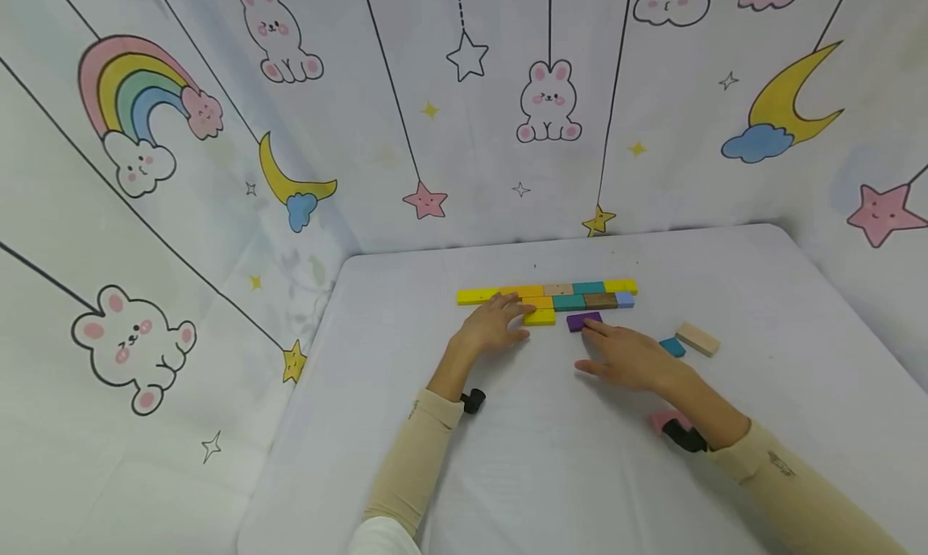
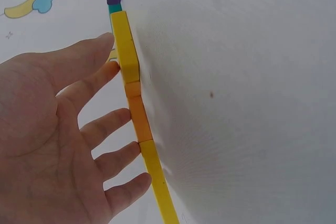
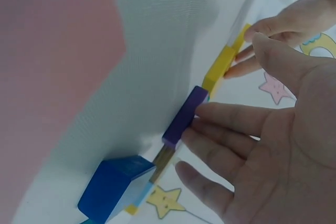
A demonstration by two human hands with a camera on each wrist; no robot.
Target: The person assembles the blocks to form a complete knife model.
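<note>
Right sleeve (image 1: pixel 819 490) stretching nearest; pink block (image 1: pixel 660 421) showing beside it. Your right hand (image 1: pixel 632 358) touching purple block (image 1: pixel 578 323), fingers straight, thumb apart, not clamping; purple block lying before block rows (image 1: pixel 569 303), apart from front yellow block (image 1: pixel 540 318). Your left hand (image 1: pixel 493 325) touching rows, fingers spread. Uneven pushing could be skewing blocks. No containers showing.

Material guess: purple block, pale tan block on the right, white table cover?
Purple block: probably painted wood, smooth-looking; even opaque colour, though plastic is possible. Pale tan block: likely bare wood, matte; beige tone. White table cover: perhaps cloth, matte; faint creases, fine texture in wrist views.
</note>
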